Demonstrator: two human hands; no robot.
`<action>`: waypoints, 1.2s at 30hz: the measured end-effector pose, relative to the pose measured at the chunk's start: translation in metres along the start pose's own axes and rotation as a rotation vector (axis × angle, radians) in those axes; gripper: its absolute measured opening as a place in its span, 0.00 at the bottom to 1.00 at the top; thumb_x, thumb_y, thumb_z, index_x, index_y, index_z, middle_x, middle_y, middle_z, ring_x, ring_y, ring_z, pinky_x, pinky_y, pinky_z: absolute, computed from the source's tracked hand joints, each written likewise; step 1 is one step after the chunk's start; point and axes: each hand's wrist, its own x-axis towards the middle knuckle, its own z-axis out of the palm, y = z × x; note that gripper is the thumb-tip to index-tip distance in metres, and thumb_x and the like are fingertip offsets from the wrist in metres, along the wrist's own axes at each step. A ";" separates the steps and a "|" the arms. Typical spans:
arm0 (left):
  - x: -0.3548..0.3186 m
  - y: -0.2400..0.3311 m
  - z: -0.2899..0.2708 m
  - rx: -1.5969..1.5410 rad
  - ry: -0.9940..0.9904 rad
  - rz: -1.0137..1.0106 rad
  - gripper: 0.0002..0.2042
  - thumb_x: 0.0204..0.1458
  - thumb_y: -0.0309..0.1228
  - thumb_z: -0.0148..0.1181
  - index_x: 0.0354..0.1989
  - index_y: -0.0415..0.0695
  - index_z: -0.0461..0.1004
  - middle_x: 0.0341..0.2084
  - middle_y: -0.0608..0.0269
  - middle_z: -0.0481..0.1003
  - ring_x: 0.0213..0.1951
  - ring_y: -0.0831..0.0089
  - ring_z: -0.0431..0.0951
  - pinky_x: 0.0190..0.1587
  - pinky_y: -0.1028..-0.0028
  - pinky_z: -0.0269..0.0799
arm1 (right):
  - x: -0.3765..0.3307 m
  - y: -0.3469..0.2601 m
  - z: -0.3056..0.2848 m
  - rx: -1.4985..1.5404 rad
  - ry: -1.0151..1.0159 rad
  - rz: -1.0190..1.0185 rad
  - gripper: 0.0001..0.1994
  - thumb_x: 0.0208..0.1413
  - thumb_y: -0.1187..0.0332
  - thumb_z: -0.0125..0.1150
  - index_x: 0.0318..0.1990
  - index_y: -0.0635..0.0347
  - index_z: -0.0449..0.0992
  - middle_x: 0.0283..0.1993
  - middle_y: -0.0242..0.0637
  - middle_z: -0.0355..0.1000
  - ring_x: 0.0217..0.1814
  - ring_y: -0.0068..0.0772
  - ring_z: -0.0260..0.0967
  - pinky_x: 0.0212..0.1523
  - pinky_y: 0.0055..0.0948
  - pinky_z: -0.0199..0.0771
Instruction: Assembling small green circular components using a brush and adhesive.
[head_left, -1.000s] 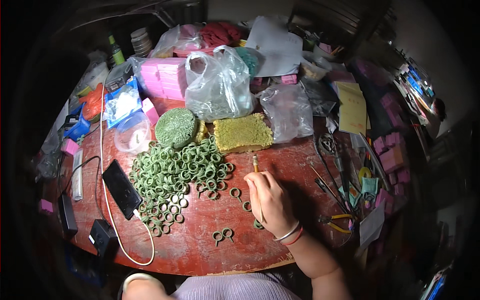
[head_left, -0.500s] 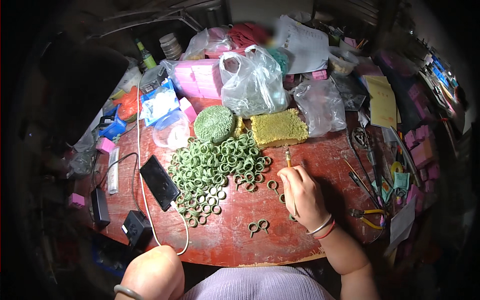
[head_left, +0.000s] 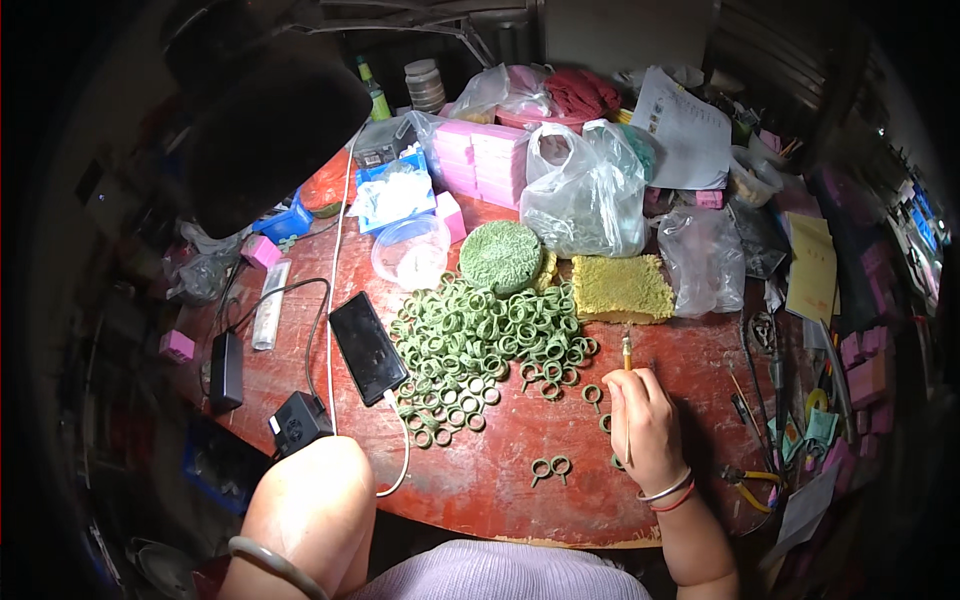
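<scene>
Head view: slim wooden-handled tool (head_left: pixel 627 360), right of centre, upper end near the yellow block's (head_left: pixel 622 288) lower edge; right hand (head_left: pixel 648 430), grasping it. Left hand, out of frame. Green rings (head_left: pixel 480 340), heaped at centre. I log red tabletop (head_left: pixel 470 490) between heap and curved front edge, lower centre.

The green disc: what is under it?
A yellow piece shows at its right edge, perhaps from beneath or behind. What lies directly under the green disc is covered.

View turned left, bare limb (head_left: pixel 312 500) higher
</scene>
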 end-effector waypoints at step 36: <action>-0.078 0.017 0.035 -0.100 0.104 0.380 0.08 0.56 0.28 0.62 0.30 0.33 0.78 0.27 0.51 0.77 0.26 0.60 0.76 0.29 0.66 0.73 | 0.002 -0.020 -0.003 -0.014 -0.095 -0.005 0.05 0.62 0.78 0.48 0.39 0.68 0.71 0.34 0.48 0.67 0.35 0.49 0.67 0.37 0.40 0.68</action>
